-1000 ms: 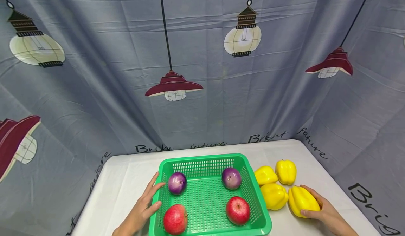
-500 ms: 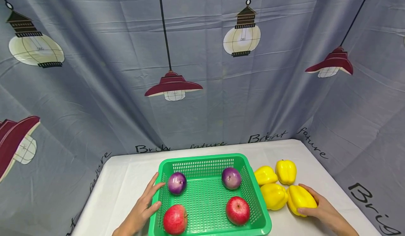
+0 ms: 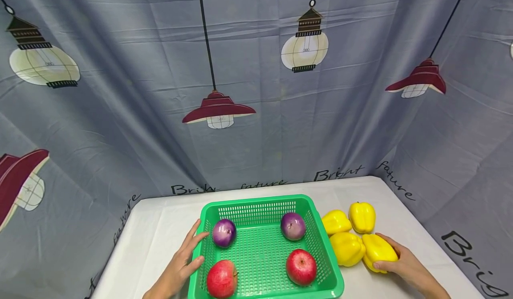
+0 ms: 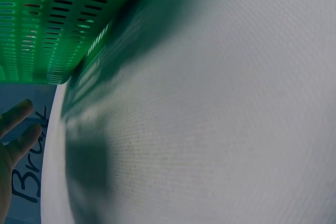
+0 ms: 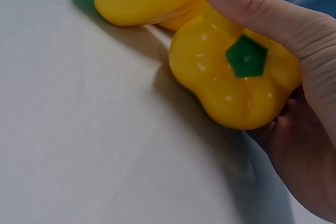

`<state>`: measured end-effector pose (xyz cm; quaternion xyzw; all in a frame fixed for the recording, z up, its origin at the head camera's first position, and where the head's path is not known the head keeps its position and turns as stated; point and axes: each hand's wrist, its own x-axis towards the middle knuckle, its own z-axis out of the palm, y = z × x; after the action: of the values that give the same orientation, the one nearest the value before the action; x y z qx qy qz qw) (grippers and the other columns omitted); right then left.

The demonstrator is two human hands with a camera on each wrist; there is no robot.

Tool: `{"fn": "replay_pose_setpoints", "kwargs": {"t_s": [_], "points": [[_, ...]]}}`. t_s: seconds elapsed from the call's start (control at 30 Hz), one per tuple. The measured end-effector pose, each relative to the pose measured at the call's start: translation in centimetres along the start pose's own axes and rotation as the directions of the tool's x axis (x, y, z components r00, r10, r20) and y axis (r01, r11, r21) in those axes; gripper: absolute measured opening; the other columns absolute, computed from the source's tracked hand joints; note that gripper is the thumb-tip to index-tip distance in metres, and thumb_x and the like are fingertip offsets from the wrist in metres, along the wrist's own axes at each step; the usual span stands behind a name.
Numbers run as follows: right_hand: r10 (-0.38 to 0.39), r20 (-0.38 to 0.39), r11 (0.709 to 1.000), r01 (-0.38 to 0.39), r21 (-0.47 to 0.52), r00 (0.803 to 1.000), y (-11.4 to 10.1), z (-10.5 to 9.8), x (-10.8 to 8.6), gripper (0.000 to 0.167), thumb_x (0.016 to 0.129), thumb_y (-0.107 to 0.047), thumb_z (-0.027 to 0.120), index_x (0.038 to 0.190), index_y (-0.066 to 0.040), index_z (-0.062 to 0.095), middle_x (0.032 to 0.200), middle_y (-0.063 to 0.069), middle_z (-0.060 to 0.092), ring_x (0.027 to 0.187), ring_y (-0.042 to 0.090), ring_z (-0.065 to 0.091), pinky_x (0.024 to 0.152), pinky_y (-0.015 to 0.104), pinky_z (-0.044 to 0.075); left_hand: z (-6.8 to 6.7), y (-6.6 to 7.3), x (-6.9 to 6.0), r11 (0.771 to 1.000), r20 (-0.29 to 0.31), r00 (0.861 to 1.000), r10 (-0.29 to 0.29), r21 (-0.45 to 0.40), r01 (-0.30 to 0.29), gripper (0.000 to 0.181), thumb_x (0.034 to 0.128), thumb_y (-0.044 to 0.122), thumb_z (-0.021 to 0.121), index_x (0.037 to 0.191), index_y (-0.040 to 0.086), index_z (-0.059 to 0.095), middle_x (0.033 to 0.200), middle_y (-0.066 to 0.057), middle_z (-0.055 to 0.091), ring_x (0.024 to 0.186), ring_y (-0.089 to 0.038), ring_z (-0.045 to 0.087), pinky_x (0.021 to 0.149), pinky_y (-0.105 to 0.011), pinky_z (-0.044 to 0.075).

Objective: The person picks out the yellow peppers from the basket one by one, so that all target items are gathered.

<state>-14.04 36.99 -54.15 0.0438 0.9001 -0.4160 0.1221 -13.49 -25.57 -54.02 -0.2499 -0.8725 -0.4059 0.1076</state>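
Note:
My right hand (image 3: 408,265) grips a yellow bell pepper (image 3: 380,251), thumb on the near side and fingers round the right. In the right wrist view this bell pepper (image 5: 199,56) shows its green stem end, and the thumb (image 5: 262,11) lies across its top. My left hand (image 3: 176,265) is at the left rim of a green basket (image 3: 256,245), fingers spread and not curled round anything. Inside the basket sit two purple round fruits or vegetables (image 3: 224,232) and two red apples (image 3: 301,267). The left wrist view shows the basket's slotted wall (image 4: 52,30) and part of the left hand (image 4: 13,145).
Three other yellow bell peppers (image 3: 347,249) lie between the basket and my right hand, the held one close against them. White cloth (image 3: 156,223) covers the table. A grey-blue curtain (image 3: 264,147) printed with lamps stands behind and at both sides.
My right hand has moved the bell pepper slightly left and away from me, closer to the other bell peppers. The left hand and basket have stayed in place.

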Motion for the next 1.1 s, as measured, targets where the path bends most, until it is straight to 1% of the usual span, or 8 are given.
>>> {"fn": "replay_pose_setpoints", "kwargs": {"t_s": [0.3,0.47,0.57,0.63,0.73,0.93,1.0,1.1], "points": [[-0.059,-0.059,0.997,0.056,-0.052,0.997,0.3,0.6,0.0,0.096,0.084,-0.033,0.082,0.15,0.014,0.029,0.142,0.035,0.046,0.112,0.028,0.055,0.086,0.032,0.048,0.0,0.2,0.0,1.0,0.007,1.0,0.022,-0.013,-0.021,0.053,0.0944,0.014,0.057,0.147,0.018,0.049,0.166,-0.012,0.018,0.137,-0.043,0.042,0.09,-0.04,0.054],[-0.077,-0.064,0.997,0.075,-0.036,0.995,0.6,0.8,0.0,0.094,0.085,-0.03,0.082,0.15,0.013,0.03,0.142,0.034,0.048,0.108,0.017,0.055,0.084,0.026,0.048,0.0,0.0,0.1,0.999,0.012,0.999,0.043,0.003,-0.043,0.054,0.0939,0.012,0.058,0.147,0.016,0.048,0.166,-0.014,0.018,0.136,-0.041,0.042,0.09,-0.042,0.054],[-0.074,-0.055,0.997,0.073,-0.02,0.996,0.6,0.8,0.0,0.094,0.086,-0.03,0.081,0.151,0.013,0.029,0.142,0.033,0.048,0.105,0.013,0.054,0.084,0.026,0.048,0.0,-0.1,0.1,0.999,0.012,0.999,0.047,0.005,-0.047,0.055,0.0939,0.012,0.058,0.147,0.016,0.048,0.166,-0.014,0.018,0.136,-0.04,0.043,0.09,-0.041,0.054],[-0.069,-0.053,0.997,0.067,-0.022,0.996,0.6,0.8,0.0,0.094,0.086,-0.03,0.081,0.151,0.013,0.029,0.141,0.032,0.049,0.106,0.015,0.055,0.085,0.028,0.048,0.0,0.0,0.1,0.999,0.01,0.999,0.05,0.004,-0.05,0.054,0.0939,0.012,0.058,0.147,0.015,0.048,0.166,-0.014,0.018,0.136,-0.04,0.043,0.09,-0.041,0.054],[-0.062,-0.053,0.997,0.059,-0.044,0.997,0.4,0.7,0.2,0.094,0.086,-0.033,0.08,0.15,0.014,0.029,0.14,0.034,0.049,0.109,0.023,0.056,0.088,0.034,0.048,0.1,0.0,0.1,0.999,0.006,0.999,0.039,0.004,-0.039,0.054,0.0941,0.012,0.058,0.147,0.016,0.049,0.166,-0.013,0.018,0.136,-0.04,0.043,0.089,-0.04,0.055],[-0.043,-0.057,0.997,0.039,-0.071,0.997,-0.2,0.7,0.4,0.098,0.087,-0.037,0.079,0.15,0.015,0.026,0.141,0.037,0.045,0.116,0.038,0.054,0.096,0.054,0.046,0.1,0.1,0.0,1.0,-0.001,1.0,0.001,-0.006,-0.001,0.053,0.0948,0.015,0.057,0.147,0.019,0.05,0.166,-0.01,0.019,0.138,-0.036,0.041,0.09,-0.04,0.054],[-0.029,-0.053,0.997,0.026,-0.072,0.998,-0.4,0.7,0.4,0.1,0.087,-0.04,0.079,0.151,0.014,0.025,0.141,0.038,0.044,0.117,0.041,0.054,0.097,0.06,0.044,0.1,0.0,0.0,1.0,0.0,1.0,0.006,-0.001,-0.006,0.053,0.0948,0.015,0.056,0.147,0.018,0.049,0.166,-0.011,0.019,0.138,-0.035,0.041,0.09,-0.04,0.054],[-0.016,-0.055,0.996,0.012,-0.085,0.998,-0.6,0.9,0.6,0.101,0.086,-0.043,0.078,0.151,0.013,0.024,0.141,0.038,0.043,0.118,0.044,0.053,0.097,0.064,0.043,0.1,0.0,0.0,1.0,-0.005,1.0,0.013,0.011,-0.013,0.053,0.0945,0.014,0.057,0.147,0.018,0.05,0.166,-0.011,0.019,0.138,-0.034,0.042,0.09,-0.041,0.054]]}}
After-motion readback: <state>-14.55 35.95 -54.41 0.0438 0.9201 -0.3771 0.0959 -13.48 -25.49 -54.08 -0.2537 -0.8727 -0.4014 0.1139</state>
